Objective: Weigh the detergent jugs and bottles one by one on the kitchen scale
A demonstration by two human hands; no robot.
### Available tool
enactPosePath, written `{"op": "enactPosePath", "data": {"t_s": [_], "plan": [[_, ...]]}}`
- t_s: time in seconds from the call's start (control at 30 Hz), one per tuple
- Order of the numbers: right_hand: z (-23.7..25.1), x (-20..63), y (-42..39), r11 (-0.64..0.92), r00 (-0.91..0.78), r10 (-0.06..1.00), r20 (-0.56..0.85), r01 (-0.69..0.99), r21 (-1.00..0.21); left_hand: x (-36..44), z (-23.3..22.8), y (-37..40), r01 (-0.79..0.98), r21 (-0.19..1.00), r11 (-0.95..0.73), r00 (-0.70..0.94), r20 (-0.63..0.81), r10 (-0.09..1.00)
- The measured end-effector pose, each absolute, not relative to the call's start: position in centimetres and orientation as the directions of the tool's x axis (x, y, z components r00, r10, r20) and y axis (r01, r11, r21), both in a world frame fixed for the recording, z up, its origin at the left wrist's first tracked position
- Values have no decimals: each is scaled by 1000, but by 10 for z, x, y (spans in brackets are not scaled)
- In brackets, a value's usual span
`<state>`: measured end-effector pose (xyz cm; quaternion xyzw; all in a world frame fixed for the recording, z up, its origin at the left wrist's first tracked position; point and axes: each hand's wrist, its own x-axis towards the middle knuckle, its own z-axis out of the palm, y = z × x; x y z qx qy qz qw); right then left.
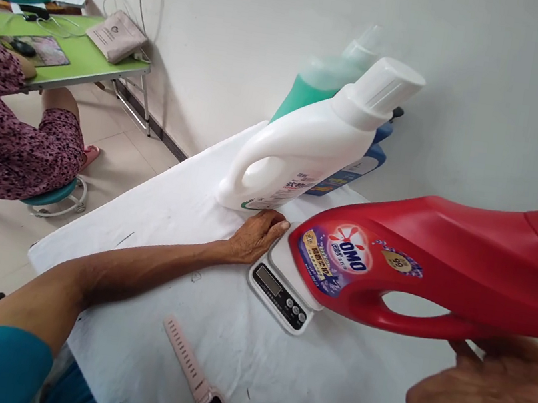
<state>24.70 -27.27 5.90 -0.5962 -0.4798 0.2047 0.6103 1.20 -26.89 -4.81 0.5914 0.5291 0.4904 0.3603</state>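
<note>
right hand under red jug; left hand beside scale

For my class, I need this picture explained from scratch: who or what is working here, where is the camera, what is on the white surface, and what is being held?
No machine here: a person works with two bare hands, and the single camera sits on that person's head, looking forward and down, so the arms reach in from the bottom edge. The left hand rests on the white-covered table, touching the corner of a small digital scale. The right hand holds a red OMO detergent bottle from below its handle, tilted, its base over the scale. Behind stand a white bottle, a green bottle and a blue one. A pink watch lies near the front edge. At the left, another person sits at a green desk.
</note>
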Motion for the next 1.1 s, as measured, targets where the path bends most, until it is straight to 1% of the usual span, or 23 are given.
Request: {"op": "enactPosePath", "data": {"t_s": [0.03,0.07,0.1,0.2,0.27,0.3,0.4,0.53,0.87,1.1], "plan": [[50,256,-277,218,481,793,374,350,-911,12,-48,-269,274,944,-182,-41,200,979],[39,264,-282,203,507,781,364,345,-916,12,-48,-269,276,944,-183,-40,202,979],[27,270,-288,167,519,794,316,314,-935,12,-49,-269,279,943,-184,-38,202,979],[-11,275,-309,13,522,846,112,190,-982,12,-48,-269,286,942,-178,-36,197,980],[-33,271,-320,-61,539,842,30,151,-987,12,-47,-269,289,942,-168,-36,186,982],[-40,269,-324,-80,548,836,14,148,-986,12,-47,-269,290,943,-163,-36,181,983],[-52,267,-327,-105,537,843,12,187,-977,12,-45,-269,291,945,-151,-36,168,985],[-52,271,-326,-126,480,877,6,241,-962,12,-44,-270,294,943,-155,-34,172,984],[-56,271,-329,-85,448,893,46,266,-960,11,-44,-270,297,941,-164,-21,178,984],[-57,272,-328,-117,458,888,31,292,-949,11,-42,-271,291,942,-168,-14,180,984]]}}
